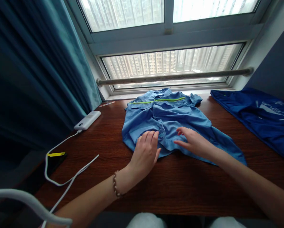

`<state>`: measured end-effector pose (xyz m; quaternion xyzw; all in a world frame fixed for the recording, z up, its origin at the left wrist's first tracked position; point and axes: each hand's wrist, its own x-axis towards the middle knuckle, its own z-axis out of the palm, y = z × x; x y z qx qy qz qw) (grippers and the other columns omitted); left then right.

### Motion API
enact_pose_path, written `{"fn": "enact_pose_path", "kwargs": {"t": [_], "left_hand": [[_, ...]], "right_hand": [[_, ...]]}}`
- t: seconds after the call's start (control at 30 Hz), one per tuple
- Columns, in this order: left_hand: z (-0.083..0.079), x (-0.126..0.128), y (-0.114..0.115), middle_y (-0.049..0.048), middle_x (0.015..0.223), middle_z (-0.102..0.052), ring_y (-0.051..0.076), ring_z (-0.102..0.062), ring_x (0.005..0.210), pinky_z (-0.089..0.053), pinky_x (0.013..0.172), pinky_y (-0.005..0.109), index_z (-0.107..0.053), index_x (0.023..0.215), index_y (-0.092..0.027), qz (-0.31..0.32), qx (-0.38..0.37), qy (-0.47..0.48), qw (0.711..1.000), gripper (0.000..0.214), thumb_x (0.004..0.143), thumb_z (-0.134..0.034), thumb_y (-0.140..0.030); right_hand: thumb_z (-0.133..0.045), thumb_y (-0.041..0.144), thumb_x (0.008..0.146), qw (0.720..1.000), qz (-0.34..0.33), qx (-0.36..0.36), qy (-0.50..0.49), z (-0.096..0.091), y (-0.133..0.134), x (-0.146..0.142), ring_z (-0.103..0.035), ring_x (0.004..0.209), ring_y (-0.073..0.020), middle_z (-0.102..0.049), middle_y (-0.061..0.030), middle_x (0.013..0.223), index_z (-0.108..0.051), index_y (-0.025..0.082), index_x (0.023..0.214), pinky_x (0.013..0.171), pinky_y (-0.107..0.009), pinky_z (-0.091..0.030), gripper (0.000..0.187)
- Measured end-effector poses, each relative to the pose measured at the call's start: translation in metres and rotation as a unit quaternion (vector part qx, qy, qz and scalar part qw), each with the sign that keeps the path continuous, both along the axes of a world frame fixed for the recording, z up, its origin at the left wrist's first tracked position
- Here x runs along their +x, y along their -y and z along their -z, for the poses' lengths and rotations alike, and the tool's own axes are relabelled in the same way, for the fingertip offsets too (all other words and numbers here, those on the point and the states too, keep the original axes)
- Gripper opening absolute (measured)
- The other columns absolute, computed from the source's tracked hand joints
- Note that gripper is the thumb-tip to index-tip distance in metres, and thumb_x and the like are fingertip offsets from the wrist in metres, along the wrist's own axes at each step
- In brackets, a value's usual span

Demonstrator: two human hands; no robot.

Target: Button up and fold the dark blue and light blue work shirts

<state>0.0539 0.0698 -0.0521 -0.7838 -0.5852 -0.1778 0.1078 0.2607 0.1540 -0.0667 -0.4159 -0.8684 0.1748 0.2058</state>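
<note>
A light blue work shirt [165, 117] with a yellow-green stripe across the chest lies spread on the dark wooden table [180, 186], collar toward the window. My left hand [145, 153] rests on the shirt's lower front near the button placket, fingers curled down onto the fabric. My right hand [194, 142] lies flat on the hem just to the right, fingers stretched out and slightly apart, pointing left. A beaded bracelet [115, 185] is on my left wrist.
A white power bank [87, 120] with a white cable [61, 177] sits at the table's left edge. A dark blue garment with white print [260, 117] lies at the right. A teal curtain [37, 63] hangs at the left, a window with a metal rail [175, 77] behind.
</note>
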Motion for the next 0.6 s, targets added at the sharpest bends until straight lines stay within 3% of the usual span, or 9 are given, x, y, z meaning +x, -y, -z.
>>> {"fn": "enact_pose_path", "kwargs": {"t": [0.13, 0.3, 0.4, 0.47, 0.6], "left_hand": [[0.015, -0.029, 0.034, 0.0187, 0.117, -0.045, 0.031, -0.041, 0.11, -0.038, 0.089, 0.044, -0.04, 0.115, -0.008, -0.105, 0.018, -0.055, 0.993, 0.046, 0.077, -0.052, -0.033], [0.033, -0.05, 0.051, 0.0159, 0.1, -0.053, 0.027, -0.049, 0.096, -0.042, 0.082, 0.039, -0.051, 0.097, -0.008, -0.155, -0.039, -0.084, 0.984, 0.031, 0.08, -0.046, -0.033], [0.031, -0.052, 0.05, 0.0114, 0.087, -0.056, 0.023, -0.052, 0.085, -0.043, 0.077, 0.036, -0.053, 0.094, -0.01, -0.163, -0.064, -0.107, 0.979, 0.021, 0.081, -0.041, -0.021], [0.027, -0.056, 0.049, 0.009, 0.082, -0.056, 0.021, -0.053, 0.08, -0.043, 0.073, 0.033, -0.053, 0.102, -0.011, -0.166, -0.064, -0.125, 0.976, 0.026, 0.08, -0.039, -0.014], [0.019, -0.083, 0.054, 0.0065, 0.079, -0.056, 0.021, -0.054, 0.077, -0.042, 0.065, 0.029, -0.054, 0.106, -0.018, -0.191, -0.024, -0.147, 0.97, 0.031, 0.08, -0.037, -0.014]], "right_hand": [[-0.058, 0.046, 0.072, 0.985, 0.046, 0.125, 0.114, 0.023, 0.042, 0.057, -0.042, 0.111, -0.0324, -0.049, -0.0112, 0.122, -0.047, 0.02, 0.119, 0.088, -0.047, -0.04, 0.055], [-0.047, 0.04, 0.08, 0.973, 0.096, 0.169, 0.125, 0.053, 0.056, 0.128, -0.045, 0.11, -0.0263, -0.053, -0.0105, 0.116, -0.053, 0.016, 0.112, 0.095, -0.043, -0.037, 0.04], [-0.045, 0.031, 0.081, 0.973, 0.082, 0.171, 0.13, 0.056, 0.054, 0.155, -0.047, 0.11, -0.0241, -0.053, -0.0089, 0.117, -0.054, 0.016, 0.112, 0.097, -0.041, -0.037, 0.036], [-0.044, 0.025, 0.08, 0.977, 0.069, 0.153, 0.128, 0.054, 0.051, 0.168, -0.048, 0.109, -0.0229, -0.053, -0.0077, 0.118, -0.053, 0.017, 0.114, 0.096, -0.039, -0.039, 0.036], [-0.041, 0.022, 0.079, 0.987, 0.093, 0.103, 0.083, 0.045, 0.047, 0.2, -0.054, 0.103, -0.022, -0.059, -0.005, 0.111, -0.059, 0.023, 0.107, 0.094, -0.036, -0.042, 0.033]]}}
